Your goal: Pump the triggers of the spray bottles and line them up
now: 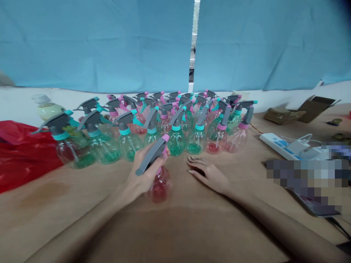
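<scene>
My left hand [146,168] is wrapped around the neck of a pink spray bottle [159,188] with a grey and pink trigger head. The bottle is upright or nearly so, and whether its base touches the table I cannot tell. To its right, my right hand [207,173] lies on the table with fingers loosely bent and nothing in it. Just beyond both hands stand several spray bottles in rows, among them a green one [176,142] with a turquoise collar and a pink one [213,146]. Those at the back are partly hidden.
On the left lies a red plastic bag [24,157], with a white-capped bottle [48,109] behind it. A white power strip [276,144], a flat dark device [315,208] and an open cardboard box [315,109] are on the right. Blue cloth [109,44] hangs behind the table.
</scene>
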Available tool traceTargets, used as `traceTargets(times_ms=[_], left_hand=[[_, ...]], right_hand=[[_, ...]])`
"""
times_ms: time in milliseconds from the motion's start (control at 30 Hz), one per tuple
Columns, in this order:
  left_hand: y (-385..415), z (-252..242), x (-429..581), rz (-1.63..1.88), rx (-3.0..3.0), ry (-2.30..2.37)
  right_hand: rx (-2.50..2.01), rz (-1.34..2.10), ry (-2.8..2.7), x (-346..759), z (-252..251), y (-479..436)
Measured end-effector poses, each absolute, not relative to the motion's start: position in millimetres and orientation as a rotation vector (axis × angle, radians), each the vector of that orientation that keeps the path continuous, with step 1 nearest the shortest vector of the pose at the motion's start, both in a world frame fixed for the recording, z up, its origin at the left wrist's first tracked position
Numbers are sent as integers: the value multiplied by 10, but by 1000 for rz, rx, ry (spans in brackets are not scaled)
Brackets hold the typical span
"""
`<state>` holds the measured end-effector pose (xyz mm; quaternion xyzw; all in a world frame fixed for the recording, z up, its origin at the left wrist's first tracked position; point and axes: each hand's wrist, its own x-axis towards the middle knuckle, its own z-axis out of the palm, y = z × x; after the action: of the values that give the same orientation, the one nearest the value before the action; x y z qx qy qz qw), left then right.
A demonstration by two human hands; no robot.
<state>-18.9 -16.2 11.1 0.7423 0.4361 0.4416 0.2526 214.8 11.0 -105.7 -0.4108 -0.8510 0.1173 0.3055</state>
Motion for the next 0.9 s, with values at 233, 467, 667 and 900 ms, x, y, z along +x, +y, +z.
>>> traceTargets(times_ms=[233,467,667,900], left_hand=[[-158,87,-195,1204,1998,1163],[-141,2,-190,1249,1981,1211],[-149,9,-184,1219,1993,1226],[-162,2,-179,1222,1912,1229]], right_hand=[[-1097,304,-2258,2137,-1037,99],[-1085,322,-2245,2137,-1038,98],[-1083,328,-2240,2135,-1047,92],[-1094,339,-2233,2125,-1026,89]])
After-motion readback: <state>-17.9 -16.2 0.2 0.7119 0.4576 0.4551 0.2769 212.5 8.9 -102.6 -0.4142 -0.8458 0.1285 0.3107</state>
